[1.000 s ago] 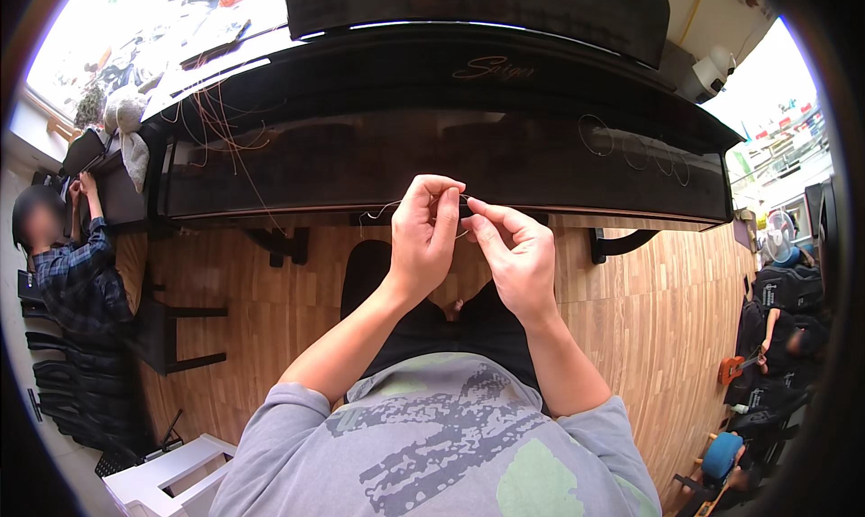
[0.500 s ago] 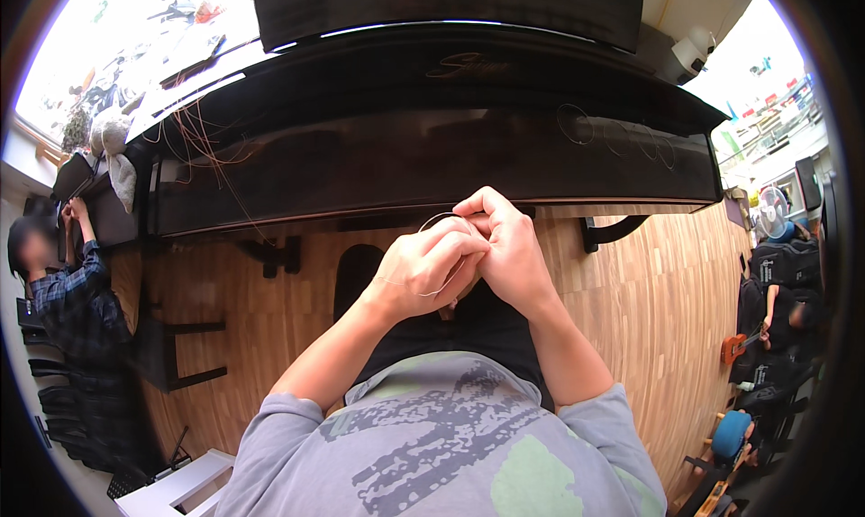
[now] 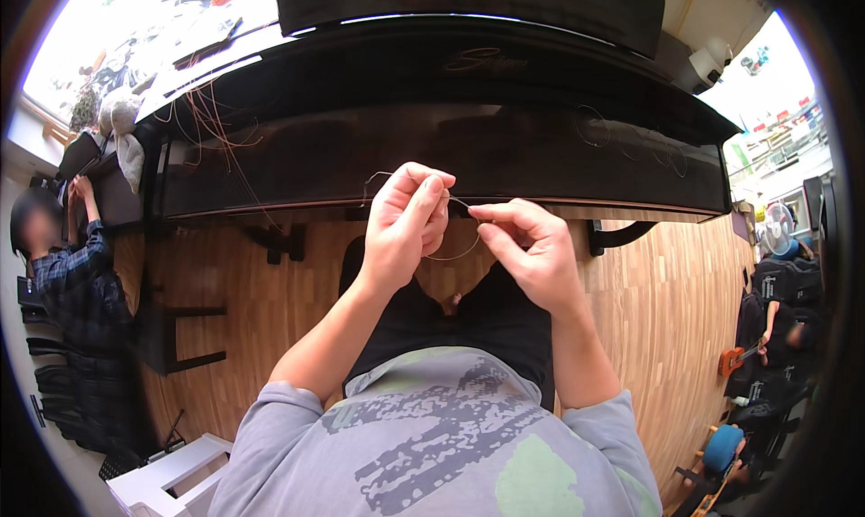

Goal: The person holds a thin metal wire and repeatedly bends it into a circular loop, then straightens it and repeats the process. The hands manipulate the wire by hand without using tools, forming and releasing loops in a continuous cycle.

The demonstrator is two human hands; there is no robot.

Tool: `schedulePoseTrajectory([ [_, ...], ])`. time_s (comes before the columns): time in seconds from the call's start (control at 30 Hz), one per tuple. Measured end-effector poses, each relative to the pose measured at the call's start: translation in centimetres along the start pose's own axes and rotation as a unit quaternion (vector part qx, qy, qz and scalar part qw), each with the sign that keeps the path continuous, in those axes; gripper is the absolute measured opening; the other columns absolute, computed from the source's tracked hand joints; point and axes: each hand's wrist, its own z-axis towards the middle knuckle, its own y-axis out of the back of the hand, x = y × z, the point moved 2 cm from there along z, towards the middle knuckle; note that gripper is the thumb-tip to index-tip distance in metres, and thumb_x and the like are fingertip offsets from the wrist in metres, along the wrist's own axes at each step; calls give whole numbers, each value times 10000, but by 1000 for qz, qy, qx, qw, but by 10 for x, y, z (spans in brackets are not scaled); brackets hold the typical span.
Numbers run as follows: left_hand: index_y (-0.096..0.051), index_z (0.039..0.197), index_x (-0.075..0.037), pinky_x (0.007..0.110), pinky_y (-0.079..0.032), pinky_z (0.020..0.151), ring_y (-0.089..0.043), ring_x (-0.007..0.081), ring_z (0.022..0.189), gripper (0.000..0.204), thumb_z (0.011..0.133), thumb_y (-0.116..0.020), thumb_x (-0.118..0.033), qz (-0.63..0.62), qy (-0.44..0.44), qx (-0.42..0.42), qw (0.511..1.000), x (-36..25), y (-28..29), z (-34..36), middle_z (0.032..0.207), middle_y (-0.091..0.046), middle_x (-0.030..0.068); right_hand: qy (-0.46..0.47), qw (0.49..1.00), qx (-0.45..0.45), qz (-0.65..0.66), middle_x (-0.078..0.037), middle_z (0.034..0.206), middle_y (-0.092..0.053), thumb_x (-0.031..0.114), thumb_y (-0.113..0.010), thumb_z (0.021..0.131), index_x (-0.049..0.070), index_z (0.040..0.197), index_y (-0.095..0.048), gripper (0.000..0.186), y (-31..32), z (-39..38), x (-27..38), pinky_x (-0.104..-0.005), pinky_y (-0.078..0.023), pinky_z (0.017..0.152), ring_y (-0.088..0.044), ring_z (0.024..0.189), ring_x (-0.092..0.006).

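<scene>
Over the front edge of the black piano, my left hand (image 3: 403, 221) is closed, pinching a thin string (image 3: 458, 256) that looks like a wire instrument string. Part of it bows in a loop below and between my hands. Another bit sticks out past the far left side of my left hand. My right hand (image 3: 533, 254), a short gap to the right, grips the string between thumb and forefinger. A short stretch of it runs between the two pinches. Where its ends lie is hidden by my fingers.
On the piano's closed black lid (image 3: 378, 147) lie loose copper-coloured strings (image 3: 216, 137) at left and thin coiled strings (image 3: 592, 128) at right. A person in a checked shirt (image 3: 81, 274) sits at far left. A small guitar-like instrument (image 3: 732, 361) is at right, above a wooden floor (image 3: 622, 328).
My hands, which were together, have drawn apart. The left has turned and risen slightly; the right has shifted to the right. The string now shows between them. The view has swung slightly.
</scene>
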Motion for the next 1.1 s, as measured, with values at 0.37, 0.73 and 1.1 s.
schedulePoseTrajectory([
  [0.37,-568,998,-41,162,-234,413,-330,-1,504,111,996,-488,-119,108,-20,10,994,-2,-1,-3,734,-489,-31,-126,966,108,198,-24,880,-685,68,-704,848,-7,1070,-669,236,11,7,-16,-192,-497,718,-615,783,-53],
  [0.73,-553,922,16,202,-453,524,-565,40,612,28,926,-540,-8,349,-151,11,925,-4,-21,-14,683,-584,26,-195,948,115,222,-59,806,-695,120,-737,834,-3,1057,-593,292,-1,7,-13,-200,-498,617,-623,693,-63],
  [1.1,-584,921,-13,263,-448,517,-570,178,599,155,801,-618,79,484,-293,114,817,1,-36,-27,744,-568,98,-42,994,-96,-5,-77,729,-686,27,-668,842,-20,818,-605,82,-13,0,-3,-220,-490,594,-628,683,-74],
])
